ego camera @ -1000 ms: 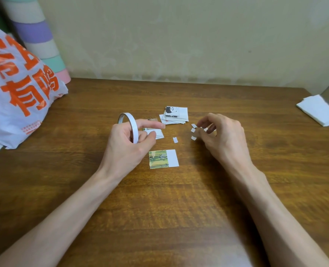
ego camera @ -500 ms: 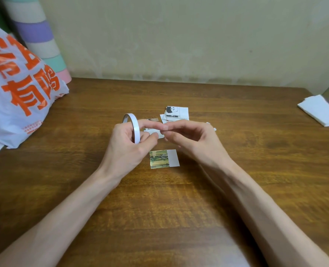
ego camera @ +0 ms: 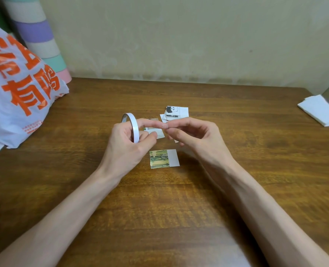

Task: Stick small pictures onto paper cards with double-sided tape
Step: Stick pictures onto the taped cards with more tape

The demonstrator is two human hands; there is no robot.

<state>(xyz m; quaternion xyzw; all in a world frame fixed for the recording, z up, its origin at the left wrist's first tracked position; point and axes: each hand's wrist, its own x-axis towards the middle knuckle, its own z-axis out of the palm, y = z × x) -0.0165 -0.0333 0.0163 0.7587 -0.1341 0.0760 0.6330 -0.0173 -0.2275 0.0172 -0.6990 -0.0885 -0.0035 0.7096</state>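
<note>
Our left hand (ego camera: 128,151) gripped the tape roll (ego camera: 135,130) upright over the bench (ego camera: 179,205) middle so our right hand (ego camera: 197,138), fingers (ego camera: 180,123) pinched on what we couldn't tell, could peel a strip.

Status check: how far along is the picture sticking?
Looks done: a bamboo picture sits on one card near the person. In hand: the left hand grips the tape roll; the right hand pinches at the left forefinger's tip, perhaps a tape piece, too small to tell. Left: the panda pile behind the hands.
</note>
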